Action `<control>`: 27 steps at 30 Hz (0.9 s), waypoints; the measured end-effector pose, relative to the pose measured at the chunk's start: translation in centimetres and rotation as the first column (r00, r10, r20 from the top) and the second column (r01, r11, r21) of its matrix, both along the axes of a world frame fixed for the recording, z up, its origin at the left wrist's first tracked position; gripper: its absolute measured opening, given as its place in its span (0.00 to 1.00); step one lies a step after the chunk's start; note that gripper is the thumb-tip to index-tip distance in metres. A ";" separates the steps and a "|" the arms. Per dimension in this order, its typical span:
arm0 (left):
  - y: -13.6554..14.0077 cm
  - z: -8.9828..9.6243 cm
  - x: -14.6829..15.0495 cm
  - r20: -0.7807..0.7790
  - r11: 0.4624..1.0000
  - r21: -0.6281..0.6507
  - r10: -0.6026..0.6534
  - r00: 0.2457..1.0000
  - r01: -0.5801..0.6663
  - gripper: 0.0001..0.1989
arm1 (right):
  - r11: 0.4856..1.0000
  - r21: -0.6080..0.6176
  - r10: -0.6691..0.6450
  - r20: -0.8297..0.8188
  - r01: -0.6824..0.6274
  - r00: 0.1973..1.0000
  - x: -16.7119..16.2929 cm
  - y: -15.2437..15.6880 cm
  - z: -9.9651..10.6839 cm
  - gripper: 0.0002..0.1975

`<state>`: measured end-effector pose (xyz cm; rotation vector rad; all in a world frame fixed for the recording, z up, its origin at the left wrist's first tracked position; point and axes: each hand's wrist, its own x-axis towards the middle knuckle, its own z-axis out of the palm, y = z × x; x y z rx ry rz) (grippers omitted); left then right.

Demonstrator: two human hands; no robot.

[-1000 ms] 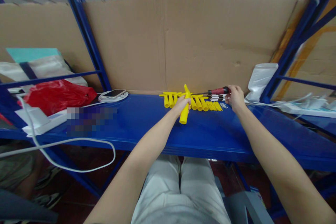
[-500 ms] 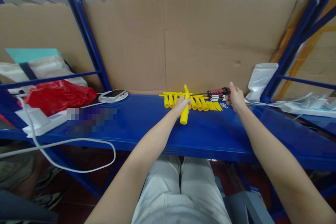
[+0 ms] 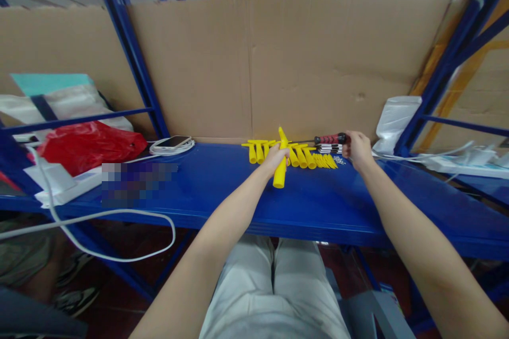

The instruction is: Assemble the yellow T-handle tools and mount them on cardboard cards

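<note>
My left hand (image 3: 274,161) is closed round a yellow T-shaped plastic part (image 3: 279,176), its hollow round end tilted toward me. From the right, my right hand (image 3: 358,149) grips the end of a screwdriver (image 3: 331,139) with a red and black handle. The screwdriver's shaft points left at the yellow part; I cannot make out where its tip sits. Behind my left hand lies a row of similar yellow T-shaped parts (image 3: 259,152). Small flat yellow pieces (image 3: 325,161), tiny silvery screws (image 3: 339,160) and several white-and-black sticks (image 3: 330,148) lie beside them.
A blue shelf-table (image 3: 222,185) runs across, backed by a cardboard sheet (image 3: 199,74). Left are a phone (image 3: 173,141) on a coiled white cable, a red plastic bag (image 3: 91,143) and a power strip (image 3: 71,188). At right stand a white pouch (image 3: 395,124) and another power strip (image 3: 457,163).
My right hand has shifted its fingers on the screwdriver handle, with the raised thumb now lowered and the hand turned. The left hand and its yellow part stay in place.
</note>
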<state>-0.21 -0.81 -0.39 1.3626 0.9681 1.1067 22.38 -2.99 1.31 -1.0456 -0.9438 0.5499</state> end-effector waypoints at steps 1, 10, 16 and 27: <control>0.0 0.0 0.0 -0.007 1.000 0.001 -0.003 1.000 0.003 0.11 | 1.000 -0.025 -0.008 -0.010 0.008 1.000 -0.1 -0.1 0.1 0.14; -0.5 0.4 0.0 -0.043 1.000 0.009 -0.010 0.999 0.011 0.12 | 0.999 -0.027 -0.040 -0.030 0.039 0.999 -0.2 -0.3 0.3 0.17; -0.7 0.5 0.1 -0.032 1.000 0.014 -0.012 0.999 0.013 0.10 | 0.999 -0.030 -0.031 -0.095 0.029 0.995 -0.3 -0.2 0.5 0.13; -0.7 0.4 0.0 -0.062 1.000 0.022 -0.013 0.998 0.015 0.11 | 0.999 -0.037 -0.038 -0.078 0.035 0.996 0.1 0.1 0.3 0.15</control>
